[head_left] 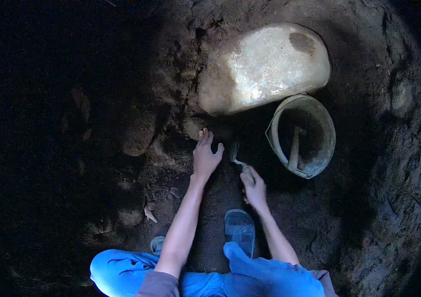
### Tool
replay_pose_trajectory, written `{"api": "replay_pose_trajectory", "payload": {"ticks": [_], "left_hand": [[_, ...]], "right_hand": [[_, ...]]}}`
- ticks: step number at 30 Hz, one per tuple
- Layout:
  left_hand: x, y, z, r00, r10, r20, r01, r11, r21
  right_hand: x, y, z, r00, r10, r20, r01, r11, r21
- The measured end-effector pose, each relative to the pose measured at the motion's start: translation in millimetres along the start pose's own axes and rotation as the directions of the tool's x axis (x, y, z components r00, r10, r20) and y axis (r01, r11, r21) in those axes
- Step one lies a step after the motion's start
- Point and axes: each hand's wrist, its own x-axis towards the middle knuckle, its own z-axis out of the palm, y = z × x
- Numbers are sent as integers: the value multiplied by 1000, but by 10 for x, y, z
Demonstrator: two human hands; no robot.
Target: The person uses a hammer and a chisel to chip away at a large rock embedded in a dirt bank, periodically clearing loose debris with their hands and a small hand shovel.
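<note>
My right hand (255, 189) is closed around the handle of a small trowel (239, 162). The trowel's blade points away from me toward dark soil and is hard to make out in the shadow. Left of it, my left hand (206, 157) reaches forward with fingers extended and thumb apart. Its fingertips are at a rounded, dirt-covered stone (193, 127), and I see nothing held in that hand. A worn bucket (276, 141) stands to the right of the trowel, with a tool's wooden handle (294, 148) leaning inside it.
Beyond my hands lies a large pale boulder (280, 64), close against the bucket. A rough earth wall (403, 198) curves along the right. Stones and a light-coloured fragment (150, 214) lie at the left. A sandal (240, 228) is on my foot between my arms. Deep shadow covers the far left.
</note>
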Motion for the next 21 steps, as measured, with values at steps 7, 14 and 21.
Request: {"api": "replay_pose_trajectory", "payload": {"ticks": [7, 14, 21], "left_hand": [[-63, -230, -140, 1000, -25, -17, 26, 999, 46], [-72, -144, -15, 999, -14, -39, 17, 996, 88], [-46, -202, -60, 1000, 11, -16, -10, 998, 68]], "right_hand": [[233, -1340, -430, 968, 90, 233, 40, 865, -500], [284, -515, 11, 936, 242, 254, -305, 920, 246], [-232, -644, -24, 886, 350, 305, -421, 882, 212]]}}
